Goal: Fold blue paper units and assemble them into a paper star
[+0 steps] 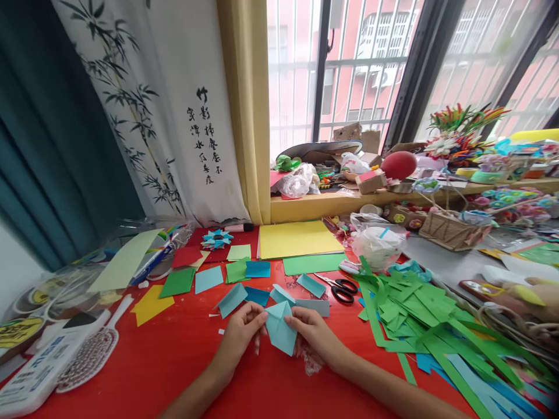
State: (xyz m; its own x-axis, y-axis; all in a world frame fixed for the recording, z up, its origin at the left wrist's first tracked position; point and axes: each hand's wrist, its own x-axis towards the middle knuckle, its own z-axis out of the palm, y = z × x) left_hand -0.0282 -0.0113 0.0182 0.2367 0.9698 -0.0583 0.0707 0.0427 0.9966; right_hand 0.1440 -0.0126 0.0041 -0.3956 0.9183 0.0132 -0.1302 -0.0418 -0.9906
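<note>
A light blue sheet of folded paper (280, 333) is held up over the red table, with creases running toward its pointed top. My left hand (244, 327) pinches its left edge between thumb and fingers. On the opposite edge, my right hand (315, 333) grips it with the thumb in front. Just beyond my hands lie several folded blue paper pieces, among them a light blue one (232, 299) and a darker blue one (257, 296). Black-handled scissors (343, 289) rest to the right of these, beyond my right hand.
Green paper strips (410, 308) are heaped on the right. Yellow sheets (299, 238) lie at the back, near a blue folded paper star (216, 238). A white hairbrush (94, 352) and a white box (39, 372) sit at left. Crafts crowd the windowsill (305, 208).
</note>
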